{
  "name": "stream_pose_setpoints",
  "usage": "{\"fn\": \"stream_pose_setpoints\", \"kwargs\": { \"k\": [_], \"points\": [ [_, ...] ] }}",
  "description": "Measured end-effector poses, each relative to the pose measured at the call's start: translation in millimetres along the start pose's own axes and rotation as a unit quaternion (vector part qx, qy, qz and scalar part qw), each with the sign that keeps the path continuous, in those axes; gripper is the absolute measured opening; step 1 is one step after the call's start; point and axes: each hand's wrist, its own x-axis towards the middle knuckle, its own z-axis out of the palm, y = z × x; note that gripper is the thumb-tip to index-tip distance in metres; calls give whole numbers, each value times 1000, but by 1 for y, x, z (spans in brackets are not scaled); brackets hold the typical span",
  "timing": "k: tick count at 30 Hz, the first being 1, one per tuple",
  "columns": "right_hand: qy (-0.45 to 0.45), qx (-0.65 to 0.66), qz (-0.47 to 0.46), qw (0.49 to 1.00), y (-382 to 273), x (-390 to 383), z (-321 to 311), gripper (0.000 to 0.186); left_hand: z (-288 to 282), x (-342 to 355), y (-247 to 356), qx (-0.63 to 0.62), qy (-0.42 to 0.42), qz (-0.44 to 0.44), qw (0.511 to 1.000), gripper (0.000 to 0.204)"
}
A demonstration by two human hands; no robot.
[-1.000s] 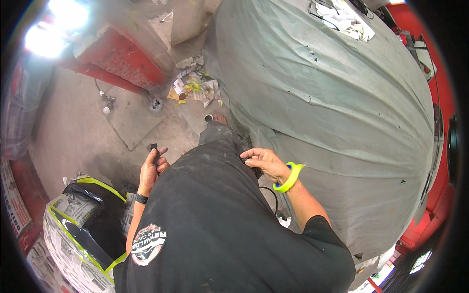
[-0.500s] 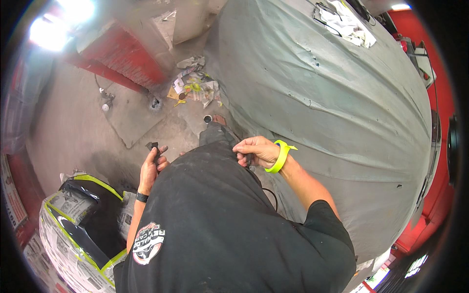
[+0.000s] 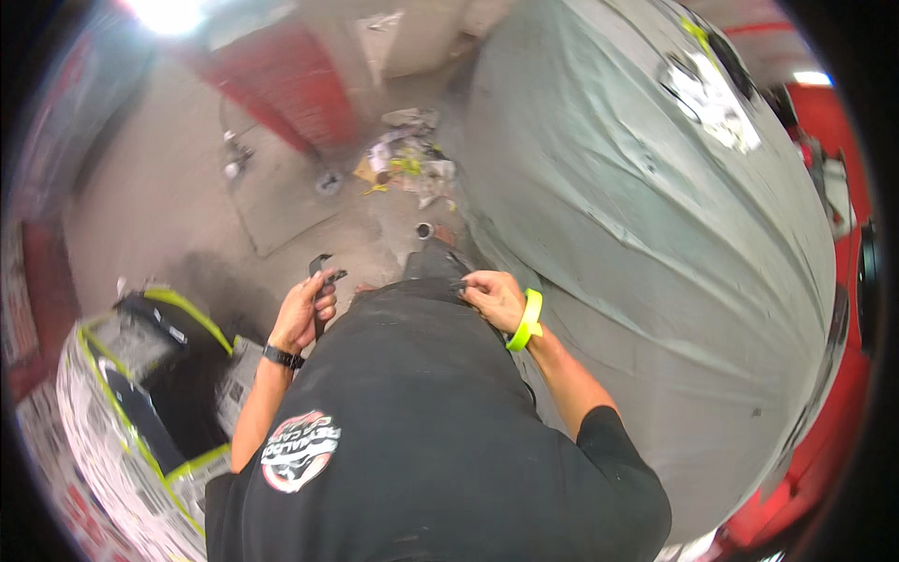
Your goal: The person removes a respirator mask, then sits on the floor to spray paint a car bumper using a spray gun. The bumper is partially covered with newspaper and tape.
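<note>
My left hand (image 3: 307, 309) is closed on a dark strip (image 3: 322, 279), held out left of my body. My right hand (image 3: 492, 302) pinches something dark at the waist of my dark trousers (image 3: 431, 272); what it is I cannot make out. A bright yellow-green band (image 3: 526, 320) circles my right wrist, and a black watch (image 3: 282, 357) sits on my left. My black T-shirt (image 3: 421, 421) fills the lower middle of the head view.
A grey cover (image 3: 637, 281) drapes a large shape at right, with white cloth (image 3: 721, 112) on it. A newspaper-masked panel (image 3: 131, 431) lies lower left. Paper scraps (image 3: 417, 159), a small cup (image 3: 424, 230) and a metal fitting (image 3: 232, 155) lie on the concrete near a red post (image 3: 272, 84).
The view has turned slightly and blurred. More of the dark strip shows in my left hand. My right hand has moved in slightly and stays pinched at my waist.
</note>
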Motion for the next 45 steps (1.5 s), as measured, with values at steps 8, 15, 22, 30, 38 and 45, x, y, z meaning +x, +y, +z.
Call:
{"fn": "stream_pose_setpoints", "kwargs": {
  "k": [8,15,22,30,38,45],
  "points": [
    [226,-103,-193,949,-3,0,15,12,0,-22,-2,104,15,128,986,41],
    [152,-164,-180,958,9,16,20,16,52,5,-22,334,-28,48,941,42],
    [128,-179,-194,956,60,29,24,20,28,45,-41,519,-62,30,852,52],
    [109,-199,-57,972,79,36,33,29,43,52,-45,533,-77,-2,843,56],
    [85,-199,-134,967,70,40,41,26,15,70,-49,508,-71,1,858,63],
    [53,-219,-259,939,61,46,52,17,37,53,-40,475,-108,-3,873,51]
  ]
}}
